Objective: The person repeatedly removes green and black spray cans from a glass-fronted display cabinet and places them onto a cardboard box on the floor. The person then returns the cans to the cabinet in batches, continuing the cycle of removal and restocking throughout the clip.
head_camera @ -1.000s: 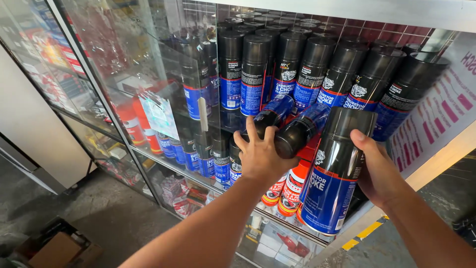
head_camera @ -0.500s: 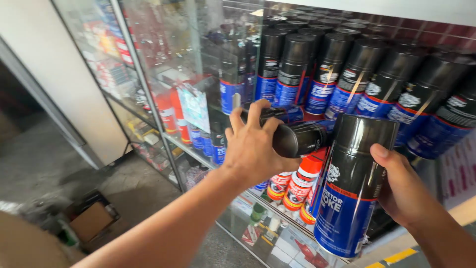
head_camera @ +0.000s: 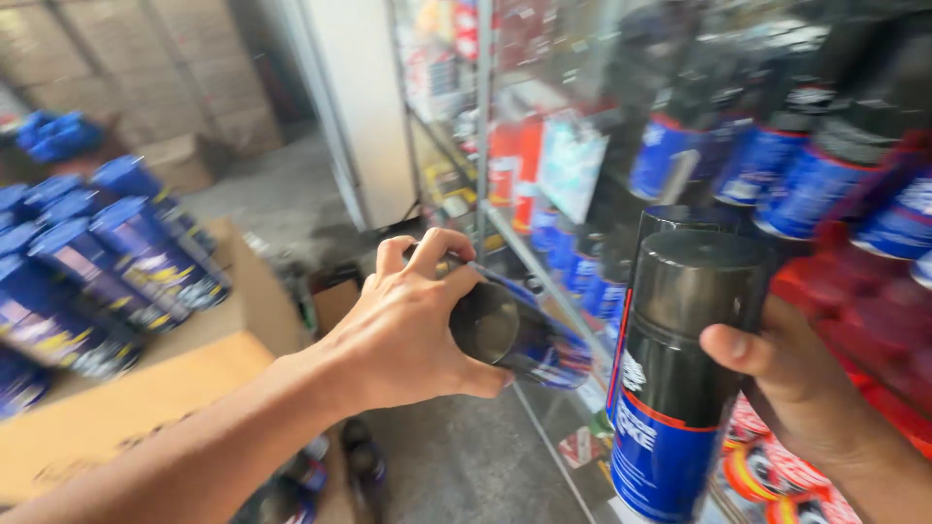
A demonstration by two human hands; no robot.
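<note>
Black caps on both cans, blue bodies. Left hand [head_camera: 408, 335] has its fingers [head_camera: 427, 254] wrapped over a spray can lying sideways [head_camera: 519, 335], cap end facing the camera. Right hand [head_camera: 801, 388] grips a second spray can upright [head_camera: 680, 374], fingers curled around the back of it, thumb pressed on the front. The two cans sit just beside each other. Past the fingers stands a glass shelf unit [head_camera: 482, 146] packed with rows of shelved cans [head_camera: 786, 180], pretty blurred. Off to the left hand's side, a cardboard box [head_camera: 146, 388] carries blue-capped cans [head_camera: 107, 262].
</note>
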